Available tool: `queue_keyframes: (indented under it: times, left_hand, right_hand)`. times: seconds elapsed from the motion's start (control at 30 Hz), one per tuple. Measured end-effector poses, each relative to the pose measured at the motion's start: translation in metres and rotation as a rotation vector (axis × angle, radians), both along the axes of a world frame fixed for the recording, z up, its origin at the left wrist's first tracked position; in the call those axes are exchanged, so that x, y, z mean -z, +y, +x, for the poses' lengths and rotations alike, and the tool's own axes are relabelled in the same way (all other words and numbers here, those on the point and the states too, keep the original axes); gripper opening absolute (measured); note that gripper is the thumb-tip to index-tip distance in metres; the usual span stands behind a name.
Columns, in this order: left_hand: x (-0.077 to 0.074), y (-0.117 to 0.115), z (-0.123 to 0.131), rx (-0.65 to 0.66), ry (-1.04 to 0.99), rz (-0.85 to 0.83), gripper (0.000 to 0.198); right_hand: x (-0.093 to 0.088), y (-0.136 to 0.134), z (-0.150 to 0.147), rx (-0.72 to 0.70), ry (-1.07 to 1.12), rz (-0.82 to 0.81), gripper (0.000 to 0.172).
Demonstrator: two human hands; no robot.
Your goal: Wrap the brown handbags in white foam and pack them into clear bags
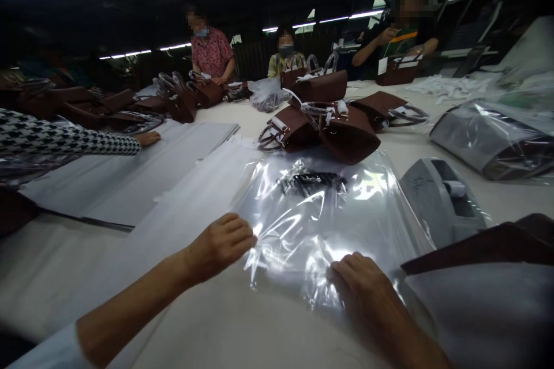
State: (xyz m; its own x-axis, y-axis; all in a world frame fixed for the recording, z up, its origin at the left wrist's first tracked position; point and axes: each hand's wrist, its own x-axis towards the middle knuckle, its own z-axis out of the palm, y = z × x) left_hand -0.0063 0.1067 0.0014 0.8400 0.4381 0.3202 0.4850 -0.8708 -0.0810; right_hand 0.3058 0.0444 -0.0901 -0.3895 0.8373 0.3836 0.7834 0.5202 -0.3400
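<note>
Clear plastic bags [320,219] lie in a flat pile before me, with black print near the far end. My left hand [231,239] is closed on the near left corner of the plastic, which creases from my fingers. My right hand [359,274] grips the near edge farther right, its fingers bent and pressed together. Just beyond the pile, brown handbags [350,130] with wrapped handles lie on their sides. Left of the plastic are sheets of white paper [203,184].
A grey tape dispenser [445,202] stands right of the plastic. A wrapped bag [497,138] lies behind it, and brown pieces [489,245] are at near right. A co-worker's checked sleeve [69,135] reaches over stacked paper [108,184] at left. Several people work across the table.
</note>
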Motion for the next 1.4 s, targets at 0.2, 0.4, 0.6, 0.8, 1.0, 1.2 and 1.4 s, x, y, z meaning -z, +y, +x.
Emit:
queue_keyframes:
  times: [0.2,0.4,0.6,0.8,1.0,1.2,1.4]
  left_hand:
    - [0.028,-0.042,-0.021,0.044,0.197,-0.061,0.025]
    - [0.02,-0.052,0.007,-0.174,0.172,-0.399,0.037]
    - [0.008,-0.054,0.079,-0.243,0.018,-0.655,0.028]
    - [0.017,-0.039,0.083,-0.222,-0.068,-0.881,0.015]
    - [0.034,-0.03,0.08,-0.332,-0.247,-1.093,0.03]
    - [0.015,-0.016,0.076,-0.329,-0.442,-1.121,0.034]
    - [-0.023,-0.031,0.094,-0.204,-0.516,-0.424,0.024]
  right_hand:
    - [0.001,-0.021,-0.009,-0.077,0.104,0.08,0.018]
    - [-0.024,-0.024,-0.009,-0.045,0.13,-0.307,0.016]
    - [-0.044,-0.022,-0.008,-0.021,0.079,-0.222,0.014]
    - [-0.048,-0.03,-0.004,0.02,0.062,-0.194,0.011]
    - [-0.044,-0.041,-0.041,-0.057,-0.025,0.167,0.01]
    - [-0.008,-0.058,-0.046,0.018,-0.122,0.168,0.028]
    - [-0.05,-0.042,-0.063,0.108,-0.071,0.136,0.023]
